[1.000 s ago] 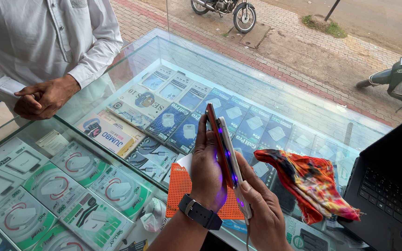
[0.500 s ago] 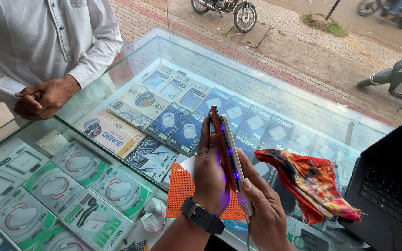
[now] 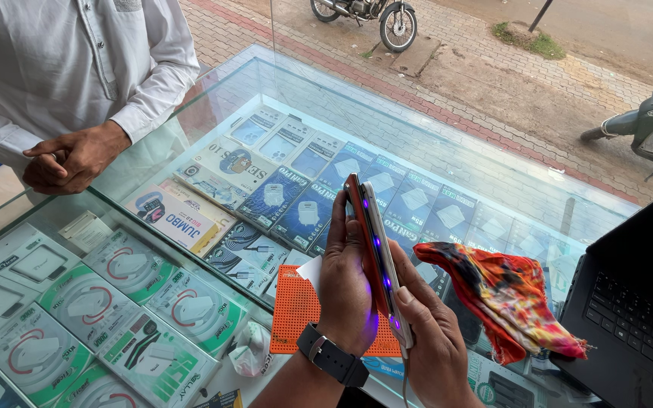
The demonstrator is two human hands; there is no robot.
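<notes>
The grip of the left hand [image 3: 349,283] is closed around a phone [image 3: 364,242] with a red back, held upright on its edge above the glass surface [image 3: 281,106]. The right hand [image 3: 432,340] presses a slim white lamp [image 3: 383,257] flat against the phone's face, fingers wrapped about its lower end; violet light glows in the seam between the two. A black watch [image 3: 332,355] sits on the left wrist. Beneath the hands lies an orange mat [image 3: 296,317], and just to the right a red and yellow cloth [image 3: 508,291] beside a black laptop [image 3: 636,302]. Across the surface another person's clasped hands [image 3: 69,159] rest on the glass.
</notes>
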